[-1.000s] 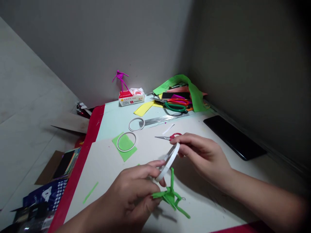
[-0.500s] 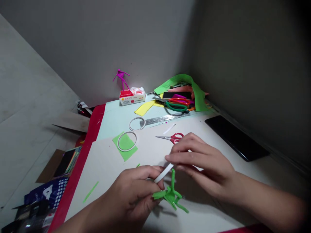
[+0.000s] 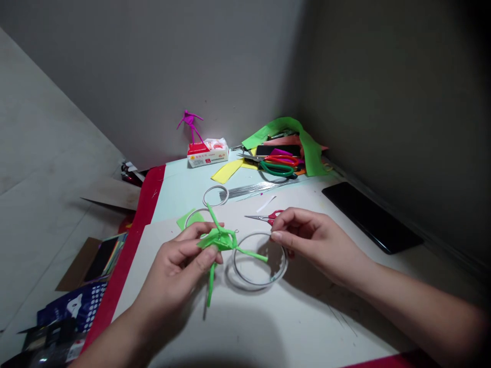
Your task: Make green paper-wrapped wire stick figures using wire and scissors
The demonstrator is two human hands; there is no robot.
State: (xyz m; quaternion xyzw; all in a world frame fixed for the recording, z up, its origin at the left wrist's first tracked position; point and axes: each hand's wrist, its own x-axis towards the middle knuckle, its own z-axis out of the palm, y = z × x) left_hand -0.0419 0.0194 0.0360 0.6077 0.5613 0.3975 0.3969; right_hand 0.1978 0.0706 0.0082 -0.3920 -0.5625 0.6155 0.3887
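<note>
Above the pale card sheet [image 3: 307, 317], we pinch the green twisted figure [image 3: 220, 239] between the fingers [image 3: 192, 230] of our left hand [image 3: 172, 271], its limbs bent out and its middle knotted. Our right hand [image 3: 318, 240] hovers nearby, fingertips [image 3: 276, 236] narrowly apart and seemingly empty, beside a white tape ring [image 3: 258, 284]. No tape appears on the figure yet, while a finished-looking magenta figure [image 3: 190, 122] stands at the back.
</note>
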